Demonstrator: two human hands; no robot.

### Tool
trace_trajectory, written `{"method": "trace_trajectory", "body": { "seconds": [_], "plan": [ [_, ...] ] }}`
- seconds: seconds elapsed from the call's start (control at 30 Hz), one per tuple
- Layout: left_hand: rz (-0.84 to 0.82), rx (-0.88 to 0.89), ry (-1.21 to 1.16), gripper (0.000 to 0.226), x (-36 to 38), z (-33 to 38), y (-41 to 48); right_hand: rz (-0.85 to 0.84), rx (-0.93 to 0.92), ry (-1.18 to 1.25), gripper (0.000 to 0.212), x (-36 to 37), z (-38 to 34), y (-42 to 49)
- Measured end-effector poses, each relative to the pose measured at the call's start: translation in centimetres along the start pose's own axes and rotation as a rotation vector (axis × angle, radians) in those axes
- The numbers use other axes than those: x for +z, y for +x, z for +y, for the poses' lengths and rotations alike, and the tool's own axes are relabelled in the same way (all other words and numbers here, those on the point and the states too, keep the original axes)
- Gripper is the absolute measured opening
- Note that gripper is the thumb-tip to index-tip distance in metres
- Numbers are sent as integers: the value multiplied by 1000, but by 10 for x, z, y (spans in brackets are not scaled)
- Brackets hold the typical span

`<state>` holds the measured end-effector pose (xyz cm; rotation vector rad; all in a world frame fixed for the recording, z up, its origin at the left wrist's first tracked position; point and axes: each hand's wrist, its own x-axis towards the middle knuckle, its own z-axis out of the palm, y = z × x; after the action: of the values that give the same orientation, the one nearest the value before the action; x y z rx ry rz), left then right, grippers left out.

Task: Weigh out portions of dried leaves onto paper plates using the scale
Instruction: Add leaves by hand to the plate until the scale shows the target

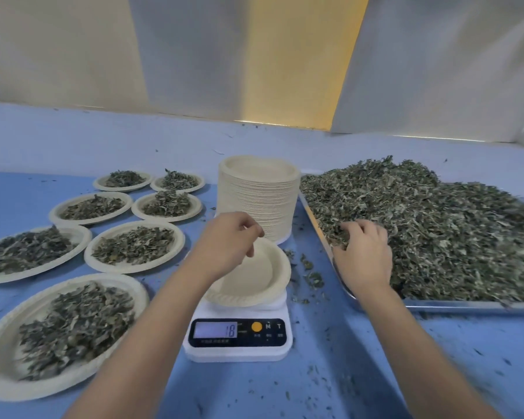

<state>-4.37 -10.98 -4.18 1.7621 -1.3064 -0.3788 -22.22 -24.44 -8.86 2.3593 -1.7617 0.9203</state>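
1. On the blue table (330, 373), seven filled plates (135, 247) sit at left, in pairs running far; the nearest two are cut off by the left edge.
2. One scale (238, 335), near centre, reads 18; one empty plate (254, 276) lies tilted on it, left hand (227, 237) pinching its far rim.
3. One plate stack (259, 196) stands behind; I cannot count its plates.
4. One metal tray (466, 304) at right holds the dried leaves (436, 231); right hand (363, 252) curls into them, fingertips buried, grasp unclear.
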Motion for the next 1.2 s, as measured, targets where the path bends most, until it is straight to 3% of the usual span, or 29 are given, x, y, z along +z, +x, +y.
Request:
{"method": "trace_trajectory", "body": {
  "seconds": [0.2,0.37,0.53,0.63,0.83,0.93,1.07,1.13,1.2],
  "plan": [
    [-146,96,-7,20,41,27,5,-48,136,-316,75,4,31,18],
    [-224,126,25,18,59,34,4,-221,342,-208,75,11,35,23],
    [-245,109,-24,19,61,29,2,-197,151,-100,50,13,28,22],
    [-245,95,-56,20,57,28,2,-227,37,19,45,13,24,20],
    [-228,87,-92,21,53,28,3,50,-24,-71,41,12,27,24],
    [-227,80,-87,21,54,29,2,-79,-172,-150,48,23,28,27],
    [-229,77,-90,21,53,30,0,-550,-168,-87,45,37,36,34],
    [-228,77,-91,21,53,30,0,-559,-183,-126,42,39,37,34],
    [-229,77,-88,20,53,30,0,-410,-161,-117,34,35,34,32]
  ]
}}
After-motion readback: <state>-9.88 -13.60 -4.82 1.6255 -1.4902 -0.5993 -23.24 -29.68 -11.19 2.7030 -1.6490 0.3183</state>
